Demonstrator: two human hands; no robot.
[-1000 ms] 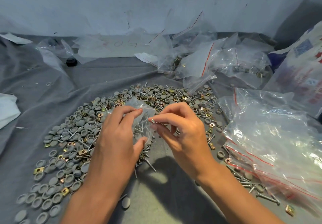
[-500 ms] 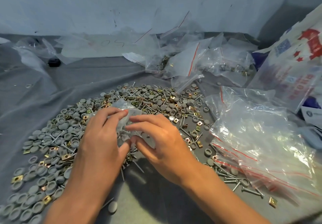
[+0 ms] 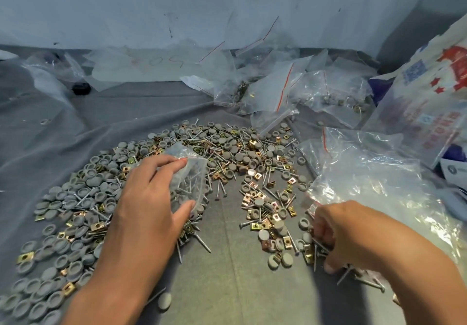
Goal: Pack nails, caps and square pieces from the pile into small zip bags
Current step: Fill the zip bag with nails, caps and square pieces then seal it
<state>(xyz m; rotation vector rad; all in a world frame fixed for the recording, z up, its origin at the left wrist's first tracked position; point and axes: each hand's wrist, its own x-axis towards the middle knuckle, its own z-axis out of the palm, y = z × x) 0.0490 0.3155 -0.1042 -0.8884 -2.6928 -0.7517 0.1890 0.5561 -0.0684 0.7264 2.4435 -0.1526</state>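
Stray cap [image 3: 164, 301]: a lone grey cap lies nearest me on the grey cloth [image 3: 227, 286], on the near side of the pile, between my forearms.
My right hand [image 3: 338, 236]: low at the pile's near right edge, fingers curled down among nails [image 3: 358, 278] and caps there; what they pinch, if anything, I cannot tell, as my knuckles hide the fingertips.
My left hand [image 3: 149, 198]: over the pile's left half, thumb and fingers pinching a small zip bag [image 3: 188, 175] from both sides.
Small zip bag: clear, held up off the pile, with nails showing through its wall.
Pile [image 3: 227, 163]: grey caps, gold square pieces [image 3: 255, 226] and nails spread in a broad arc on the cloth, with a bare strip of cloth running up its middle.
Big clear bag [image 3: 374, 180]: crumpled plastic just right of the pile, overlapping its right edge and touching my right hand, so it hides the pieces beneath.
Printed sack [image 3: 429, 92]: beyond the big clear bag, right of the pile, red and blue print.
Heap of zip bags [image 3: 290, 89]: behind the pile, red-striped, some with parts inside.
Black object [image 3: 81, 89]: far left behind the pile, too small to identify.
Wall [image 3: 177, 3]: pale, scuffed, behind everything.
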